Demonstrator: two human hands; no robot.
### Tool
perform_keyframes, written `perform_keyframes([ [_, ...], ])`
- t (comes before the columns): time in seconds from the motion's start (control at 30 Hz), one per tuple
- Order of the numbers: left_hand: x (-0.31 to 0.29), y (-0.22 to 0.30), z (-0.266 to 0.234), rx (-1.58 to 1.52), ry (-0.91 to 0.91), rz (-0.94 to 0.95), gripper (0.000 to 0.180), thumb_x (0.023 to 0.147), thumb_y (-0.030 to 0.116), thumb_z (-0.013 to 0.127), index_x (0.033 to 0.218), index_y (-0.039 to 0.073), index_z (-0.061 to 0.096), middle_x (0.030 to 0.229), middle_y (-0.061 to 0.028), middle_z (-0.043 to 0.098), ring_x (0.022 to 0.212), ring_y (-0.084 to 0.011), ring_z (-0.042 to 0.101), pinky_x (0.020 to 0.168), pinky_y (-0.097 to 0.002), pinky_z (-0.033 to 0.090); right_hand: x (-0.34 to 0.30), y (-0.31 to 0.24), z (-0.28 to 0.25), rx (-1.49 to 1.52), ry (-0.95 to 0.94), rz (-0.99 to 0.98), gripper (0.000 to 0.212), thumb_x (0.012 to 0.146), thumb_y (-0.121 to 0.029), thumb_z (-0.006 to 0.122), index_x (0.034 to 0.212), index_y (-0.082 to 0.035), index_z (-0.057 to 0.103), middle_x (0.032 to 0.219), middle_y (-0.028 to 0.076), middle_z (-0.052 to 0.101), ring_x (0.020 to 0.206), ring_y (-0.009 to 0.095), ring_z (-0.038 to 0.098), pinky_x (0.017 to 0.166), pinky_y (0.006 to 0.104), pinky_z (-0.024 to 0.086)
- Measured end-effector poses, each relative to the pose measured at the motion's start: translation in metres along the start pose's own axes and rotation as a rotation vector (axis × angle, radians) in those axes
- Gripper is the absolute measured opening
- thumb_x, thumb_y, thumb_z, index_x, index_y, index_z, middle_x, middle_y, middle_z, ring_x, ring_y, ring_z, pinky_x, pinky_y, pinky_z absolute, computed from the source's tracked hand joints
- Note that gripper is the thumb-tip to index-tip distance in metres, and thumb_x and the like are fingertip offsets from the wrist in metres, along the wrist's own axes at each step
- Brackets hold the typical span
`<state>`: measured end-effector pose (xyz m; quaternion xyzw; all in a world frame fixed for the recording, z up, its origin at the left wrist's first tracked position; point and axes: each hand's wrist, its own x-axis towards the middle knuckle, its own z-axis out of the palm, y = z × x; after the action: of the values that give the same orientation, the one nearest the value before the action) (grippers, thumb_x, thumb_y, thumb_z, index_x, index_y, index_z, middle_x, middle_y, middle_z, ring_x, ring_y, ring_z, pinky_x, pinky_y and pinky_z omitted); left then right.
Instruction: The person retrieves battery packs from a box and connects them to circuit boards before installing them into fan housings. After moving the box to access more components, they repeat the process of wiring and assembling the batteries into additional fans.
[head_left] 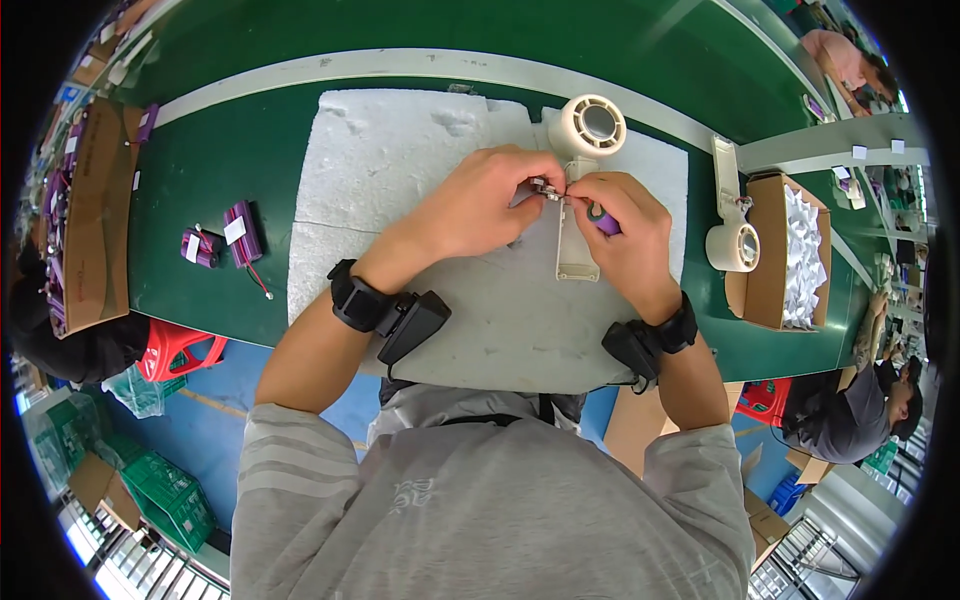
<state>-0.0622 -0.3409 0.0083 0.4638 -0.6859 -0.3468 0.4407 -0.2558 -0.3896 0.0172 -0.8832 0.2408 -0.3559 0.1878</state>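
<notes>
A cream handheld fan lies on the white foam pad, its round head pointing away from me and its long handle toward me. My left hand is closed over the upper handle. Its fingertips pinch a small silvery part, perhaps a little circuit board, too small to tell. Against it, my right hand has thumb and forefinger pressed together at what looks like a thin wire. A purple battery pack is tucked in the right hand's curled fingers, mostly hidden.
The foam pad covers the middle of the green table. Two purple battery packs lie at left, beside a cardboard box of more. At right are another fan and a box of white pieces. Co-workers sit farther off.
</notes>
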Motion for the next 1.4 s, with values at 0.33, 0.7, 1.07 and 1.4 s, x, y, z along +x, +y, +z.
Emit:
perform_keyframes([
  [0.33, 0.0, 0.008, -0.008, -0.056, -0.139, -0.19, 0.025, 0.083, -0.001, 0.061, 0.108, 0.004, 0.063, 0.095, -0.0088, 0.065, 0.082, -0.0187, 0.062, 0.075, -0.0281, 0.05, 0.001, -0.013, -0.003, 0.083, -0.074, 0.191, 0.033, 0.076, 0.001, 0.071, 0.106, -0.005, 0.059, 0.089, 0.011, 0.066, 0.076, 0.024, 0.066, 0.071, 0.0312, 0.053],
  [0.7, -0.004, 0.014, 0.0, -0.096, -0.036, -0.112, 0.016, 0.082, -0.003, 0.061, 0.097, 0.0, 0.063, 0.085, -0.0034, 0.062, 0.073, -0.0103, 0.056, 0.067, -0.0248, 0.048, 0.0, -0.013, -0.001, 0.052, -0.103, 0.162, 0.038, 0.076, 0.002, 0.071, 0.111, -0.005, 0.057, 0.092, 0.012, 0.067, 0.078, 0.026, 0.067, 0.071, 0.0316, 0.053],
  [1.07, -0.005, 0.003, 0.008, -0.293, 0.042, -0.29, 0.01, 0.075, 0.003, 0.064, 0.085, 0.004, 0.063, 0.062, -0.0007, 0.053, 0.056, -0.0072, 0.047, 0.051, -0.0256, 0.039, -0.008, -0.002, -0.014, 0.53, 0.289, 0.323, 0.018, 0.09, -0.01, 0.061, 0.105, -0.004, 0.054, 0.089, 0.01, 0.066, 0.081, 0.014, 0.061, 0.062, 0.0253, 0.049],
  [1.4, -0.003, 0.015, 0.001, -0.272, -0.017, -0.339, 0.01, 0.076, 0.006, 0.068, 0.084, 0.004, 0.062, 0.066, 0.0017, 0.052, 0.057, -0.0055, 0.044, 0.051, -0.0241, 0.036, 0.002, 0.001, -0.018, 0.919, 0.446, 0.711, 0.019, 0.095, -0.017, 0.057, 0.106, -0.004, 0.049, 0.099, 0.012, 0.062, 0.081, 0.012, 0.058, 0.057, 0.0239, 0.046],
])
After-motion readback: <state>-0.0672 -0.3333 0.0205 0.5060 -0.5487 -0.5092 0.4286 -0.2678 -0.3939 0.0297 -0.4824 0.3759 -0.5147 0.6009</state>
